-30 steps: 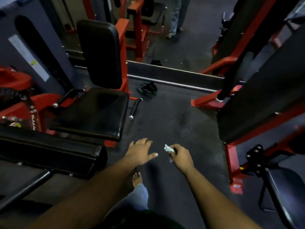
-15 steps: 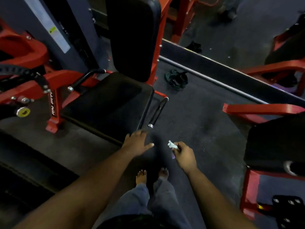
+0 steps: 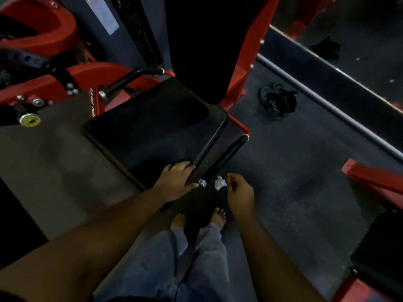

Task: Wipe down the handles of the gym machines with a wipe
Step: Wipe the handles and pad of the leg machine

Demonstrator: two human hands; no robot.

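Head view, looking down past both forearms at a seated gym machine. The black seat pad (image 3: 152,131) fills the centre, with the backrest (image 3: 202,40) rising at 12 o'clock and red frame members (image 3: 72,81) at 10 o'clock.

Left hand (image 3: 174,184): fingers spread fairly flat, resting on the near corner of the seat pad, fingertips touching the edge bar. It grips nothing; judged to be a steadying brace for the lean forward.

Right hand (image 3: 239,192): narrow pinch of thumb and fingers on a small crumpled white wipe (image 3: 219,183), which projects towards 9 o'clock from the fingertips. The wipe sits just beside the capped near end of the side handle (image 3: 224,158), a black bar running along the seat's right edge towards 1 o'clock. Whether wipe and handle touch cannot be told; they appear barely apart.

A second handle (image 3: 130,80) stands on the seat's far left side at 11 o'clock, untouched.

Bare feet (image 3: 198,219) are planted at 6 o'clock. A dark pair of sandals (image 3: 277,102) lies on the floor at 2 o'clock.

Assessment: the wipe is presented end-on, suited to a stroke along the near handle's length.
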